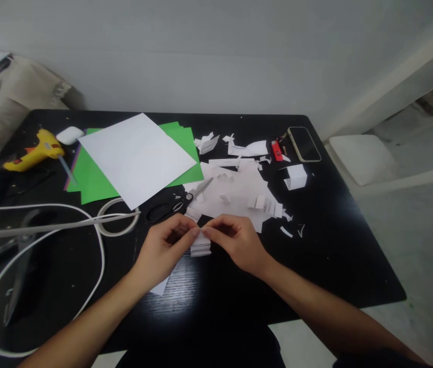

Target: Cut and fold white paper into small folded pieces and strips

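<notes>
Near the front of the black table, my left hand [170, 243] and my right hand [237, 240] pinch a small folded strip of white paper [200, 248] between thumbs and fingertips. Its pleated lower part hangs below my fingers; the top edge is partly hidden by them. Just beyond my left hand lie black-handled scissors [189, 196], blades pointing up and right. Behind my hands a large white paper piece [232, 189] lies flat with folded scraps on it. Under my left wrist a white paper strip [160, 287] shows in part.
Green sheets [101, 191] with a white square sheet [138, 158] on top lie at back left, beside a yellow glue gun [38, 152]. A white cable [101, 255] loops over the left side, near larger scissors [19, 276]. A phone [304, 144] and red lighter [277, 151] lie back right.
</notes>
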Available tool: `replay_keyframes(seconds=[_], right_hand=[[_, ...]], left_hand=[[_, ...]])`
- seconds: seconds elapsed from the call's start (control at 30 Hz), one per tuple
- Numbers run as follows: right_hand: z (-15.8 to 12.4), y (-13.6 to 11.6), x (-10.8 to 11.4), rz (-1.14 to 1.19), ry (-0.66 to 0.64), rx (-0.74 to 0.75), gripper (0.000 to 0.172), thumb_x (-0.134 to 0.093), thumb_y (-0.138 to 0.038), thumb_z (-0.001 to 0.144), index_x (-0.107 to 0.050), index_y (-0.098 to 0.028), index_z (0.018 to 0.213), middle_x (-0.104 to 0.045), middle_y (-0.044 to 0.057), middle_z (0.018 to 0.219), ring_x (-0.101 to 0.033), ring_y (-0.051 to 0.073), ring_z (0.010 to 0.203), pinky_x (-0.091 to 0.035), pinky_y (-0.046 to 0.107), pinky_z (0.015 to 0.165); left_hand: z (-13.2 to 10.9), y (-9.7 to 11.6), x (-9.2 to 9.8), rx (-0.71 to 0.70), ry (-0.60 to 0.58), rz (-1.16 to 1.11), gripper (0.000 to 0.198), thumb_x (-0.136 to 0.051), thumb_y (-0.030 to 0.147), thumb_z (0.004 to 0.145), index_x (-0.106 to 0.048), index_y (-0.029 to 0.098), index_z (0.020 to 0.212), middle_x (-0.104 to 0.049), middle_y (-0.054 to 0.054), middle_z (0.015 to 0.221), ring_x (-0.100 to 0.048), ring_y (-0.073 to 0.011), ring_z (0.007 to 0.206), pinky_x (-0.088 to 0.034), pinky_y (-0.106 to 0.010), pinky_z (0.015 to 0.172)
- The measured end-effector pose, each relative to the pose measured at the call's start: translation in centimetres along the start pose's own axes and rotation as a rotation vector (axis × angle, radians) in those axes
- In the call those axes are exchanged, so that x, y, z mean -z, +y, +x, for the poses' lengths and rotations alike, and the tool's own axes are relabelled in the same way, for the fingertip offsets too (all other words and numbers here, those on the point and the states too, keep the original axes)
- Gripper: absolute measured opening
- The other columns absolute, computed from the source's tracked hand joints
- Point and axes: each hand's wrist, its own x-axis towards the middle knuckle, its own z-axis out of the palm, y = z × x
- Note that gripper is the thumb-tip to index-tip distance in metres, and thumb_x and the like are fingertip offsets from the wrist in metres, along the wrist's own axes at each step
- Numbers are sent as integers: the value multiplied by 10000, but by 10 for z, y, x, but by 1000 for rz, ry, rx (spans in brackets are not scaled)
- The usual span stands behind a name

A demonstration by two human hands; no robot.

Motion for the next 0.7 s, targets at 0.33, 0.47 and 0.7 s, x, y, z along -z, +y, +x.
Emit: replay_keyframes(seconds=[0.33, 0.47, 0.7], right_hand=[[0, -2, 0, 1, 28, 21, 162, -863, -378, 803, -821, -222, 809, -796, 25, 809, -708, 183, 774, -563, 320, 756], [0, -3, 0, 5, 35, 21, 185, -856, -404, 810, -808, -225, 802, -785, 21, 808, -706, 187, 776, -576, 337, 777], [0, 0, 0, 172, -60, -35, 221, -841, -371, 829, -783, -232, 992, -745, 16, 928, -699, 166, 835, -581, 301, 765]], left_hand=[[0, -1, 0, -2, 22, -30, 177, -730, 356, 903, -761, 186, 864, -703, 1, 704, -597, -111, 604, -462, -206, 559], [0, 0, 1, -22, 25, -57, 154, -726, 328, 906, -749, 185, 855, -692, 10, 692, -600, -107, 603, -465, -197, 553], [1, -2, 3, -20, 60, -90, 137, -728, 321, 918, -759, 189, 901, -713, 5, 709, -639, -115, 589, -525, -215, 578]])
